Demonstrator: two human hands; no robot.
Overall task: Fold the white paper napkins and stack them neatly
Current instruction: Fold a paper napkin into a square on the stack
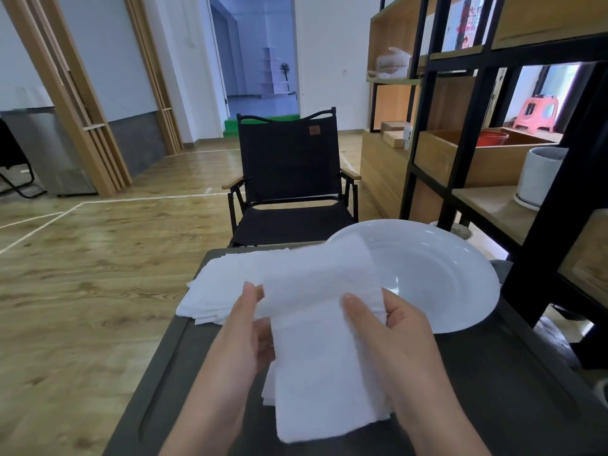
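Two sets of fingers (353, 307) pinch one white napkin (316, 287) mid-fold: our left hand (243, 337) and right hand (404, 334) hold it above the folded stack (325, 390) on the dark counter (493, 390). We should match corners before creasing (unfolded napkins (223, 284) wait beyond, beside a white plate (427, 274)).

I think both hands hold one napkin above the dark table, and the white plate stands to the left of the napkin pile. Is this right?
Not quite. In the head view, the plate stands to the right of the napkin pile, not the left. The rest holds: the left hand and right hand hold one napkin above the dark table.
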